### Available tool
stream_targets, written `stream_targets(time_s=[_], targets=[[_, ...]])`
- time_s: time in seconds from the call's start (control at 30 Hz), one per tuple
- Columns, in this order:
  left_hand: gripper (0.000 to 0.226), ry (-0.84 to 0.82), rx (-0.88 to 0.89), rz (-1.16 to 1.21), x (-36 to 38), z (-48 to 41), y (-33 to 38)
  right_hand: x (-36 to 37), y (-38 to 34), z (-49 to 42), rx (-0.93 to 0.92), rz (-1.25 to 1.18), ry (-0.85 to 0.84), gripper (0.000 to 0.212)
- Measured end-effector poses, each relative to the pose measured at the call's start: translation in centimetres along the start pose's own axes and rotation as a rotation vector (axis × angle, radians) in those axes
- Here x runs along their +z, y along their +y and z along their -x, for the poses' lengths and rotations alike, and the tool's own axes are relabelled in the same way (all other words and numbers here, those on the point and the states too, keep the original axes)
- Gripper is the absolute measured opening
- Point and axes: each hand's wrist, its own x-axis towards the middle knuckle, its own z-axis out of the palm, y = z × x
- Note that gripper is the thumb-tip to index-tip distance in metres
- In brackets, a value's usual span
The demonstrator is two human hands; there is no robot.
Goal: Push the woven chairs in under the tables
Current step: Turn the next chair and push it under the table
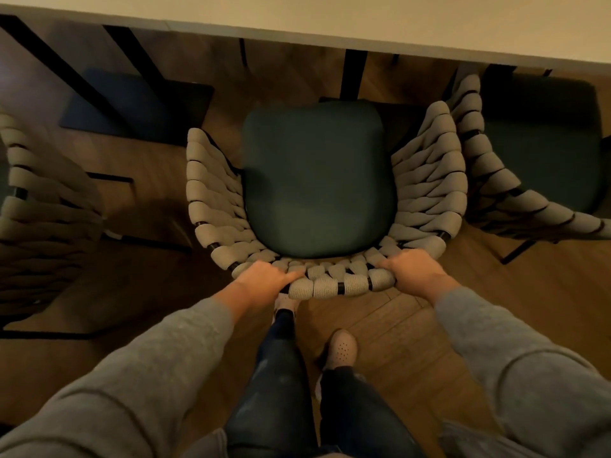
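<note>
Left hand (pixel 264 279) and right hand (pixel 415 271) grip the woven chair (pixel 317 180) at its back rim, fingertips apparently hidden in the weave

**Wooden floor and furniture under dim, warm light**

The floor (pixel 413 325) is of brown wooden planks, with seams running in differing directions at lower right. A pale table top (pixel 363 18) spans the upper edge. Beneath it stand dark slanted struts (pixel 82 71) and a dark upright post (pixel 355 74). A flat dark base plate (pixel 132 107) lies on the floor at upper left. A woven chair at the left (pixel 43 200) and a woven chair at the right (pixel 496 180), the latter with a dark green cushion (pixel 542 143), are cut by the frame edges. Illumination is yellowish, with deep shadow under the table.
</note>
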Motion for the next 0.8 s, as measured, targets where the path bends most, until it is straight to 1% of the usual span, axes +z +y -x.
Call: stream_targets(time_s=[0.13, 0.33, 0.5, 0.63, 0.8], targets=[[0.062, -0.037, 0.024, 0.015, -0.5, 0.1, -2.7, -0.9, -1.3, -1.0, 0.032, -0.037, 0.047, 0.028], [0.062, -0.083, 0.067, -0.050, -1.3, -0.9, -8.7, -2.7, -3.3, -4.5, 0.102, -0.130, 0.047, 0.031], [0.064, -0.039, 0.109, -0.082, -3.0, -2.9, -13.7, -4.7, -3.5, -8.0, 0.158, -0.184, 0.072, 0.032], [0.061, -0.023, 0.128, -0.084, -4.2, -4.6, -16.2, -6.3, -3.0, -10.0, 0.186, -0.195, 0.056, 0.033], [0.062, -0.037, 0.148, -0.115, -5.7, -6.9, -18.7, -7.6, -1.9, -12.1, 0.224, -0.217, 0.057, 0.033]])
